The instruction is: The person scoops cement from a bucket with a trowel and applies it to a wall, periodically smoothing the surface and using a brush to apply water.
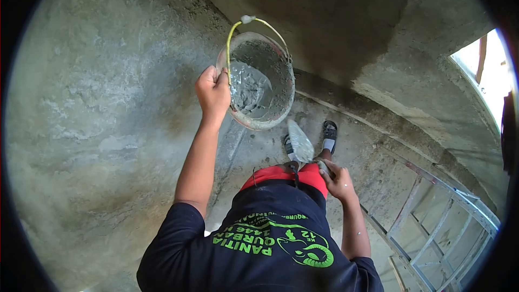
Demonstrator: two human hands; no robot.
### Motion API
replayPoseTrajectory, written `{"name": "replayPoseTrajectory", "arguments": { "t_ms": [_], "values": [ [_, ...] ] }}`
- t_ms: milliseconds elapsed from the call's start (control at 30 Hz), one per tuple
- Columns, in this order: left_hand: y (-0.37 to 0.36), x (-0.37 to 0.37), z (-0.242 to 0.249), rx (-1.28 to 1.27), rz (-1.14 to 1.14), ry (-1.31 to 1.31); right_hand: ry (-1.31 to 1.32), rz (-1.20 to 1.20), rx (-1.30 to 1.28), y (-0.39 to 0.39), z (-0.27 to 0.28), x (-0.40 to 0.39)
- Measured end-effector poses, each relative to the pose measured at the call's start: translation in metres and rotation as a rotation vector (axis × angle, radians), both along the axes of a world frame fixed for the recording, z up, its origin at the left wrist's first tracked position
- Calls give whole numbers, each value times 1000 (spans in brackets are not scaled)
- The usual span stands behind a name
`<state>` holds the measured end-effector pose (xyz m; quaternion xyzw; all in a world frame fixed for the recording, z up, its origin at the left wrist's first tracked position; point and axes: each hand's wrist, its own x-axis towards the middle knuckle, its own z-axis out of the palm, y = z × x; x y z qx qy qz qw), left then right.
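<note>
My left hand [213, 93] is closed on the rim of a bucket [282, 59], thumb over the edge. The bucket is tilted so its inside faces me, and wet grey mortar [250, 87] lies in it. A yellow wire handle [232, 38] arches over its mouth. Lower and to the right, my right hand [339, 180] is wrapped round the grip of a trowel [300, 141]. The trowel's pale, smeared blade points up toward the bucket, apart from it, and covers part of one of my feet.
A metal ladder or frame [432, 221] stands at the lower right. A rough plastered wall [92, 108] fills the left side. Another wall [335, 16], with a dark damp patch, is ahead. A bright opening [489, 62] shows at the right. My sandalled feet [329, 135] are on the concrete floor.
</note>
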<state>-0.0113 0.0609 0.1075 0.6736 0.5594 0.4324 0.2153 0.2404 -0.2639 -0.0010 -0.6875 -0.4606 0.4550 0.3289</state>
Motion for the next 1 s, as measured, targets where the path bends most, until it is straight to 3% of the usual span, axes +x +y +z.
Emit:
{"name": "replayPoseTrajectory", "arguments": {
  "t_ms": [33,67,133,200,267,333,400,433,533,633,700,867,933,1000],
  "values": [
    [0,-2,0,-6,-9,4,-110,61,-244,-3,7,10],
    [1,-3,2,17,0,-2,-112,51,-248,-9,-1,16],
    [4,-2,4,45,3,-23,-99,-68,-126,-7,2,25],
    [2,-7,3,10,22,-91,-2,-93,-250,-1,14,36],
    [-2,-9,-1,22,41,-72,81,-152,-20,15,24,41],
    [-2,-12,-9,-44,45,-159,145,-122,-16,48,53,49],
    [-7,-11,-10,-75,26,-182,-335,92,66,86,93,54],
    [-12,-11,-14,-93,-2,-182,-333,98,57,103,108,58],
    [-25,1,-7,-126,-42,-142,-668,454,79,156,130,65],
    [-30,12,-9,-190,-148,-177,-649,664,-86,208,142,74],
    [-36,17,-13,-232,-142,-171,-531,914,-67,229,119,82],
    [-40,31,-22,-211,-128,-97,-343,1121,-51,252,59,82],
    [-44,39,-28,-235,-127,-111,-133,1111,-525,264,71,74],
    [-41,52,-30,-257,-149,-79,2,1062,-610,262,57,76]
  ]
}}
